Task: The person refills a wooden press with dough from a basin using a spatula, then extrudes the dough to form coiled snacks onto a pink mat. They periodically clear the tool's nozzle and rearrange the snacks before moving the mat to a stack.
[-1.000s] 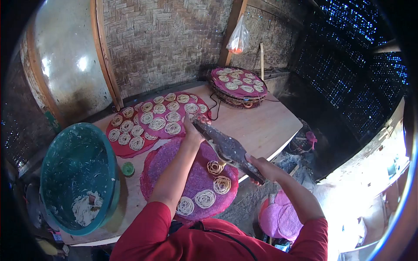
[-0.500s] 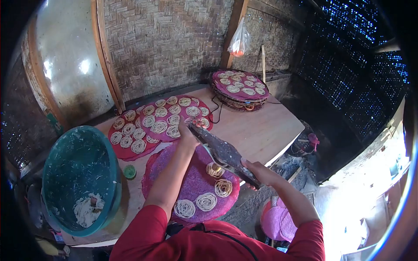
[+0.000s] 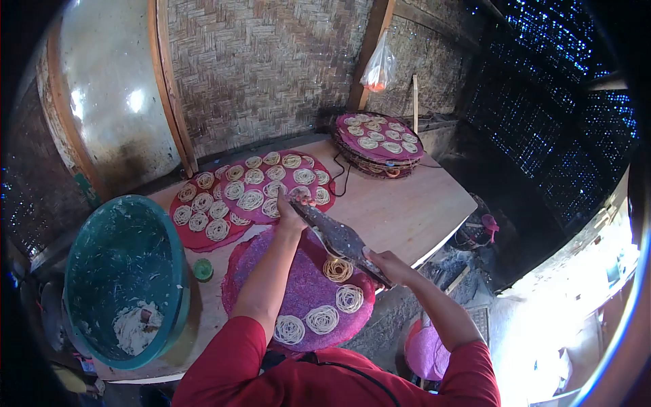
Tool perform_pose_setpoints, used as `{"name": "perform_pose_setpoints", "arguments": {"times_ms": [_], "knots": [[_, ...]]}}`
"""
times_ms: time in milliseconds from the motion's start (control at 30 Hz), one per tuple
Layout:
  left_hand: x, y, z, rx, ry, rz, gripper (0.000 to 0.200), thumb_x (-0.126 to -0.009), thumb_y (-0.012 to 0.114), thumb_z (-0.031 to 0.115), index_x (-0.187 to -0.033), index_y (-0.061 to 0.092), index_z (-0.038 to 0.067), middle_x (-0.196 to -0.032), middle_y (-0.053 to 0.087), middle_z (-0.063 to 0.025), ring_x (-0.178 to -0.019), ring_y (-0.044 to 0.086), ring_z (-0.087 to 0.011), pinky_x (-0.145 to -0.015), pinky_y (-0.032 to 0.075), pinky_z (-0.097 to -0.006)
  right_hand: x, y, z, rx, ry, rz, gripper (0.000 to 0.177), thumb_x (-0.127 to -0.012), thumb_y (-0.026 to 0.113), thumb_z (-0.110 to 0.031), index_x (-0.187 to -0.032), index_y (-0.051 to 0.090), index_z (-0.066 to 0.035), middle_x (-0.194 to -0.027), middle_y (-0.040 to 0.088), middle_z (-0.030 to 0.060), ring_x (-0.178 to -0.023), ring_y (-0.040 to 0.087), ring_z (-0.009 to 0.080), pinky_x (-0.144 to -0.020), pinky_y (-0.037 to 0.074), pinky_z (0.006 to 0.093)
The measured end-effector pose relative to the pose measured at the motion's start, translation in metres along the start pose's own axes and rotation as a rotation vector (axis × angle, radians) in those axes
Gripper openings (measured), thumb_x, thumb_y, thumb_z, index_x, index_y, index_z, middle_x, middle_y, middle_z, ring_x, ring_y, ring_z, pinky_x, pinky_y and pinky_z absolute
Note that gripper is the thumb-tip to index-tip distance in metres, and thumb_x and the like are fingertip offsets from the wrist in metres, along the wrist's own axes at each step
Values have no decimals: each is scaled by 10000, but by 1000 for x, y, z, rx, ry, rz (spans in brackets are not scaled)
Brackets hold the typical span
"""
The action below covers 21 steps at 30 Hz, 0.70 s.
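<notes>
A long dark wooden noodle press [image 3: 339,237] is held aslant above a round purple mat [image 3: 271,285]. My left hand [image 3: 291,207] is closed around its upper end, and my right hand [image 3: 390,266] grips the lower end. Pale dough strands hang beneath the press, over a noodle coil [image 3: 337,269] at the mat's right side. Along the mat's near edge lie more coils, a right one [image 3: 350,298], a middle one [image 3: 322,319] and a left one [image 3: 289,330]. The underside of the press is mostly hidden.
A big green basin [image 3: 129,271] with white dough stands left, beside a small green cup [image 3: 203,269]. Coil-covered mats, one red [image 3: 186,234] and one pink [image 3: 234,197], lie behind. Stacked trays [image 3: 380,163] sit at the table's far end, with a black cord [image 3: 337,173] nearby.
Both hands and the press have shifted slightly left. The press's lower end has moved up and away from the right coil, which is now uncovered and brighter.
</notes>
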State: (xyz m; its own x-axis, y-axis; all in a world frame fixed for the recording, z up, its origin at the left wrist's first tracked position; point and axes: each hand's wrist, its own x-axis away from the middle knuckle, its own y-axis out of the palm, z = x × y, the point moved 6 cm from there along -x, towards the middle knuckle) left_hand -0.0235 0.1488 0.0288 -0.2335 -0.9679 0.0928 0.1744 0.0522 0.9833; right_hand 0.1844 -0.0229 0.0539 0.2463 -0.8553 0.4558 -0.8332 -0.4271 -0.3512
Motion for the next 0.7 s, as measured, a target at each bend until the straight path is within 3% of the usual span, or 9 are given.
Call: {"name": "perform_pose_setpoints", "arguments": {"times_ms": [200,267,367,433,500,633,700], "knots": [[13,-3,17,-9,29,-30,538,-896,267,575,-616,379,129,-507,373,27,-454,415,-129,-514,383,-289,-2,9,-3,-10,41,-76,706,-875,340,-641,-795,609,6,-550,557,67,-457,564,151,-430,470,277],[16,11,22,-2,26,-112,518,-895,299,557,-634,401,122,-532,394,23,-468,435,-128,-532,393,-288,5,12,-13,-129,36,-213,699,-882,302,-646,-861,599,-14,-609,576,65,-502,578,144,-462,484,270],[18,44,28,-74,43,-27,520,-890,318,559,-622,407,122,-529,391,22,-469,438,-128,-539,395,-285,14,7,-31,-257,34,-300,689,-888,275,-644,-908,599,-36,-685,598,64,-561,591,131,-503,495,256],[15,50,30,-40,43,-13,517,-888,336,555,-601,396,129,-525,387,18,-464,426,-125,-532,387,-287,8,2,-39,-250,55,-318,709,-877,252,-668,-904,603,-52,-716,596,57,-579,584,128,-501,483,260],[0,50,34,-20,55,-168,525,-885,342,560,-574,371,138,-517,379,14,-456,405,-123,-522,375,-291,-9,-13,-40,-14,13,-203,740,-864,224,-693,-867,604,-57,-675,584,51,-571,570,130,-483,464,274],[-14,18,30,70,70,-65,556,-871,321,594,-545,358,145,-478,342,23,-421,368,-125,-490,362,-280,-39,-16,-27,61,96,-209,780,-846,231,-716,-760,587,-26,-596,554,59,-507,545,148,-465,452,294],[-33,-5,34,101,69,-108,552,-867,340,593,-541,369,148,-466,339,31,-416,384,-118,-479,369,-273,-54,-16,-21,107,98,-152,781,-849,237,-710,-736,578,-17,-581,547,61,-487,537,154,-458,452,300]]}}
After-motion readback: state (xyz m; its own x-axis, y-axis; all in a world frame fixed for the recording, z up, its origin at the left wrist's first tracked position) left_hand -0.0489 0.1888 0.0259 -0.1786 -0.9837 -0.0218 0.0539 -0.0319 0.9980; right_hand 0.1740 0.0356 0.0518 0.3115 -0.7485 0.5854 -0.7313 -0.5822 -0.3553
